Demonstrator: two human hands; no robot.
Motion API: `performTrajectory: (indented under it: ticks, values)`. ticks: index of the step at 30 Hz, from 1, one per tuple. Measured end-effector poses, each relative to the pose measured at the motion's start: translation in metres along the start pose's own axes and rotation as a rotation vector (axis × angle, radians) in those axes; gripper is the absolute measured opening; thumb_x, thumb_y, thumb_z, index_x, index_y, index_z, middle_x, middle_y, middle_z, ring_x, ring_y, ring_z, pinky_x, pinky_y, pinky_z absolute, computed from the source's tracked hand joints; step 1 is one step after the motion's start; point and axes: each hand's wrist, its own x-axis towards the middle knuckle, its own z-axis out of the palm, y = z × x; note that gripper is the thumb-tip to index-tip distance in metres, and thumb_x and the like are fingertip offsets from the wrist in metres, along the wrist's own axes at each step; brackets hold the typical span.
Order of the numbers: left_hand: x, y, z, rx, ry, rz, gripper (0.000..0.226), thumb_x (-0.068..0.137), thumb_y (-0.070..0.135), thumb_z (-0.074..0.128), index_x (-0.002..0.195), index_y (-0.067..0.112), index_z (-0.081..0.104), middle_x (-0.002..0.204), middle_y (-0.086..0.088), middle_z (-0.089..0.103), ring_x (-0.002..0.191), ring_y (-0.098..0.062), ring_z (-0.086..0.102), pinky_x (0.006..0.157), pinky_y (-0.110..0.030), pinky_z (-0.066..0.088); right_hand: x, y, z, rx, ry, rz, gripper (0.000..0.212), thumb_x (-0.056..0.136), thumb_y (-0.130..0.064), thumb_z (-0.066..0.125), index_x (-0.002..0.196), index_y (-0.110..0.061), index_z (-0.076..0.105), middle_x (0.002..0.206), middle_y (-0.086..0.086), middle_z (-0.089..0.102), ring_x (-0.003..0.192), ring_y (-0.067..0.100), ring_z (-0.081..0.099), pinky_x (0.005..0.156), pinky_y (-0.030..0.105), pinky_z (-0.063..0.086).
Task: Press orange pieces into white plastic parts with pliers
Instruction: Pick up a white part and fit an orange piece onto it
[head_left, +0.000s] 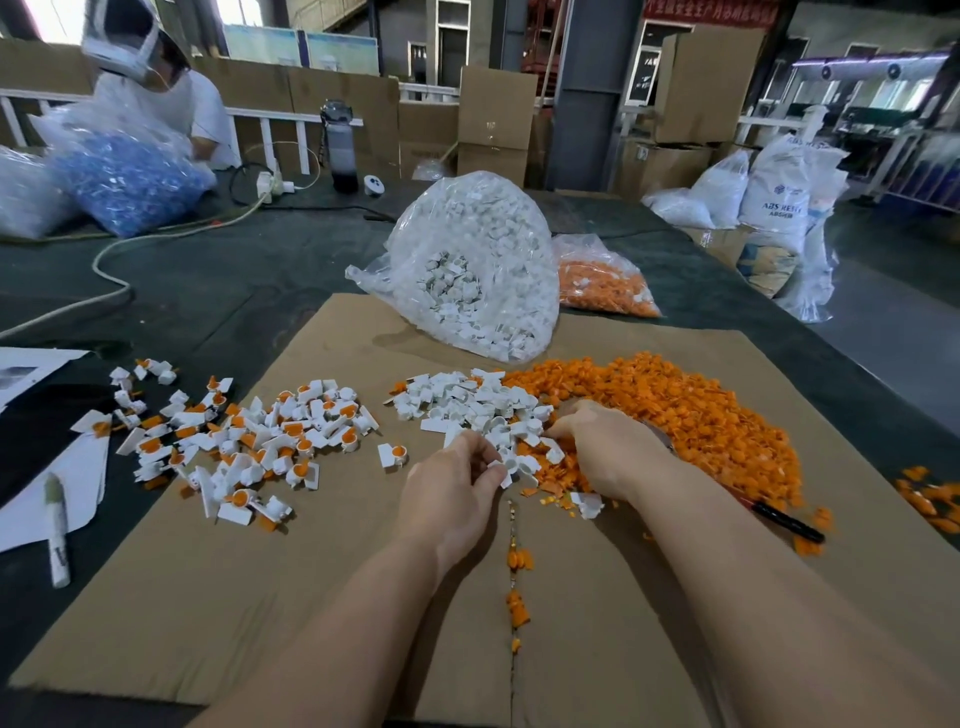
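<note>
Head view: my left hand (457, 480) pinches a light, stiff white part (511, 464) by its edges; right hand (602, 447) curled over pliers (784, 519), grip unclear.

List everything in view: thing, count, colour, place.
assembled parts: many, white with orange, cardboard left
loose white parts: pile, white, cardboard centre
loose orange pieces: pile, orange, cardboard right
bag of white parts: one, clear, behind piles
bag of orange pieces: one, clear, right of it
pliers: one, dark handle showing, under right forearm
marker: one, white, far left
water bottle: one, dark, table back
left hand: pinches white part
right hand: fingers in pile, grip unclear
</note>
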Motion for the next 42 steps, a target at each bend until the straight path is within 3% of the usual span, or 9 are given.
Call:
performTrajectory:
  ticks: [6,10,12,16,22,27,30,37,42]
  values:
    - [-0.001,-0.001,-0.001,-0.005,-0.005,0.017,0.009,0.091,0.029,0.057,0.083,0.029,0.054,0.074,0.011,0.060,0.076,-0.011,0.056,0.066,-0.025,0.042,-0.025,-0.004,-0.002,0.054,0.211,-0.020,0.069,0.081,0.014,0.045,0.132,-0.031,0.050,0.144,0.000,0.040,0.124,0.026,0.036,0.098,0.039,0.038]
    - [-0.002,0.000,-0.002,-0.003,-0.011,0.023,0.008,0.090,0.029,0.058,0.083,0.029,0.055,0.077,0.011,0.061,0.079,-0.012,0.057,0.072,-0.029,0.048,-0.046,-0.008,0.010,0.201,0.513,0.013,0.026,0.090,-0.006,0.052,0.108,-0.018,0.066,0.109,0.001,0.060,0.104,0.018,0.050,0.089,0.027,0.040]
    - [-0.002,0.000,-0.003,0.003,-0.008,0.034,0.008,0.090,0.029,0.058,0.083,0.030,0.055,0.077,0.012,0.061,0.080,-0.012,0.057,0.074,-0.031,0.048,-0.056,-0.013,0.017,0.220,0.504,0.010,0.014,0.089,-0.019,0.057,0.099,-0.019,0.067,0.099,-0.002,0.061,0.099,0.016,0.051,0.086,0.026,0.039]
    - [-0.004,0.001,-0.004,0.022,-0.028,0.086,0.017,0.089,0.028,0.060,0.077,0.035,0.050,0.075,0.015,0.059,0.078,-0.010,0.056,0.072,-0.029,0.046,-0.060,-0.017,0.028,0.103,0.378,0.012,0.021,0.093,-0.031,0.053,0.111,-0.028,0.062,0.108,-0.007,0.057,0.105,0.013,0.046,0.090,0.028,0.035]
    - [-0.006,-0.001,-0.004,0.041,-0.069,0.098,0.020,0.089,0.032,0.059,0.075,0.040,0.048,0.081,0.013,0.061,0.085,-0.011,0.056,0.079,-0.030,0.045,-0.059,-0.023,0.033,0.161,0.425,-0.020,0.003,0.091,-0.018,0.057,0.093,-0.016,0.056,0.095,-0.001,0.059,0.093,0.019,0.048,0.079,0.029,0.038]
    - [-0.006,-0.002,-0.003,0.034,-0.082,0.084,0.020,0.089,0.034,0.058,0.074,0.042,0.049,0.082,0.015,0.061,0.087,-0.011,0.056,0.078,-0.028,0.044,-0.062,-0.030,0.043,0.368,0.641,-0.053,0.017,0.083,0.000,0.065,0.098,-0.006,0.068,0.091,0.008,0.061,0.087,0.026,0.057,0.076,0.036,0.049]
    - [-0.005,-0.001,-0.003,0.001,-0.076,0.080,0.019,0.087,0.032,0.062,0.073,0.039,0.052,0.077,0.015,0.060,0.082,-0.008,0.056,0.072,-0.025,0.042,-0.063,-0.032,0.042,0.467,0.723,-0.051,0.014,0.082,0.001,0.066,0.093,-0.007,0.068,0.088,0.005,0.062,0.086,0.021,0.058,0.076,0.031,0.049]
    - [-0.004,0.001,-0.004,-0.048,-0.086,0.066,0.020,0.084,0.028,0.066,0.071,0.037,0.055,0.073,0.013,0.062,0.079,-0.008,0.059,0.078,-0.032,0.049,-0.063,-0.034,0.042,0.807,0.635,-0.041,0.012,0.085,-0.005,0.064,0.092,-0.012,0.071,0.086,-0.004,0.068,0.086,0.011,0.062,0.077,0.031,0.052]
    - [-0.004,0.002,-0.005,-0.073,-0.113,0.057,0.016,0.084,0.028,0.066,0.073,0.036,0.057,0.074,0.011,0.065,0.080,-0.012,0.061,0.081,-0.037,0.049,-0.063,-0.034,0.044,0.815,0.590,-0.008,0.006,0.085,-0.011,0.066,0.086,-0.016,0.070,0.082,-0.005,0.068,0.082,0.012,0.062,0.074,0.033,0.052]
